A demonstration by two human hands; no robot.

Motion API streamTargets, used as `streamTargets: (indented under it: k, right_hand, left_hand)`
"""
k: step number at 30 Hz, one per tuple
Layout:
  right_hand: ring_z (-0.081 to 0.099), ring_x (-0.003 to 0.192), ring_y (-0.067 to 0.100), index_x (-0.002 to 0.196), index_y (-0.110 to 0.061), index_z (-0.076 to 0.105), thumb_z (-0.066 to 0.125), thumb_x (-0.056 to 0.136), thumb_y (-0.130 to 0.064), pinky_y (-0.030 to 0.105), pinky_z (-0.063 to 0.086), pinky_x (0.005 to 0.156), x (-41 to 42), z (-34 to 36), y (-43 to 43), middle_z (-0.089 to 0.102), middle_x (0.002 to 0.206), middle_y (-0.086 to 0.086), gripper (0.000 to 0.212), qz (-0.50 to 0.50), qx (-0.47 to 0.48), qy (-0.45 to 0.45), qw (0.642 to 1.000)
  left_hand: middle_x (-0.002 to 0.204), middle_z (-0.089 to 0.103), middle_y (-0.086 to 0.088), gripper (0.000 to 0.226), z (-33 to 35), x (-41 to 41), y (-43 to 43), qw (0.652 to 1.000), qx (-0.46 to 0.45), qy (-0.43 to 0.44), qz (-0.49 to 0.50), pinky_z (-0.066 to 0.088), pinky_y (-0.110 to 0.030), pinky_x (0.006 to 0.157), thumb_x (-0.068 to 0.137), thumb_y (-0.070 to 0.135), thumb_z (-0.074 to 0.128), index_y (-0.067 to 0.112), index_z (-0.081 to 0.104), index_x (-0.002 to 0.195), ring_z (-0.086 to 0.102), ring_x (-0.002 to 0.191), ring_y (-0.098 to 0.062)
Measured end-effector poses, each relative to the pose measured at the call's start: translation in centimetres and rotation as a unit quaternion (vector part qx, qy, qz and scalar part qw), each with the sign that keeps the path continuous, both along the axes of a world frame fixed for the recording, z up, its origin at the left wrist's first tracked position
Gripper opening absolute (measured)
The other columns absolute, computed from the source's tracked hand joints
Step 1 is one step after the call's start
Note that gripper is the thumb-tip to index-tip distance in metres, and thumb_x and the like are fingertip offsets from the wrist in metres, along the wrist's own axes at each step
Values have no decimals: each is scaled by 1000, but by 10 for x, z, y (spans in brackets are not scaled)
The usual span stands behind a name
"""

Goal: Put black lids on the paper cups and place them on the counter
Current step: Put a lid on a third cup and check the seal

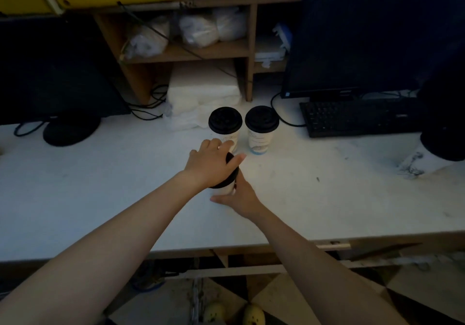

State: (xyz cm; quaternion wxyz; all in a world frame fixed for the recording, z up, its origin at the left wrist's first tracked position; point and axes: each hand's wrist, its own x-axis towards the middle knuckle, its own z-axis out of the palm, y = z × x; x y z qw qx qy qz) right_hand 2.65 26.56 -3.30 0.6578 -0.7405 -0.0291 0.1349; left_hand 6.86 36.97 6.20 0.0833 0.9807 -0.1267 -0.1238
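On the white worktop (100,186), three paper cups stand upright, each with a black lid. The near cup (224,191) sits between both hands: the left hand (210,165) presses flat on its lid (230,173), and the right hand's (241,197) grip wraps its side. Two capped cups (227,133) (260,138) stand side by side just behind.

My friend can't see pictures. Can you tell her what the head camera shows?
A person's left hand presses a black lid onto a paper cup steadied by the right hand on a white counter. Behind stand two lidded cups.
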Motion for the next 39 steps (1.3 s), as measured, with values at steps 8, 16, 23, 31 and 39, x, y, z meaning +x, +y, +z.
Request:
streamTargets:
  k: [8,16,23,31,39]
  right_hand:
    - [54,96,-7,117,-35,41,83,68,-13,28,53,80,9,71,-20,51,106,-25,68,-45,-53,-132,989]
    - [53,106,13,121,-35,48,78,71,-35,28,54,81,11,107,-34,55,116,-4,58,-46,-91,-167,981]
    - [65,76,24,115,-21,57,23,98,-53,37,58,71,0,116,-51,63,101,17,49,-32,171,102,979]
    - [58,69,23,118,-11,50,49,95,-37,29,54,61,2,127,-54,62,95,14,35,-114,136,32,984]
    - [65,100,21,120,-24,46,59,91,-24,39,57,85,0,130,-68,58,120,11,32,-86,82,-34,992]
  left_hand:
    - [151,22,-10,93,76,7,-6,996,-55,55,36,31,-45,108,73,76,46,32,12,147,26,136,-35]
    - [107,44,2,50,113,5,16,954,-295,24,41,47,-27,59,77,32,68,28,46,122,52,89,-14]
    - [109,48,5,47,103,-1,43,894,-448,-2,-30,42,-12,45,70,35,64,38,46,114,56,93,-17]
    - [142,33,14,67,65,1,60,844,-528,94,-8,52,-18,69,90,26,57,44,19,142,49,114,-11]
    - [135,50,-2,58,45,10,62,729,-601,322,59,55,-51,82,80,57,52,38,44,134,55,120,-26]
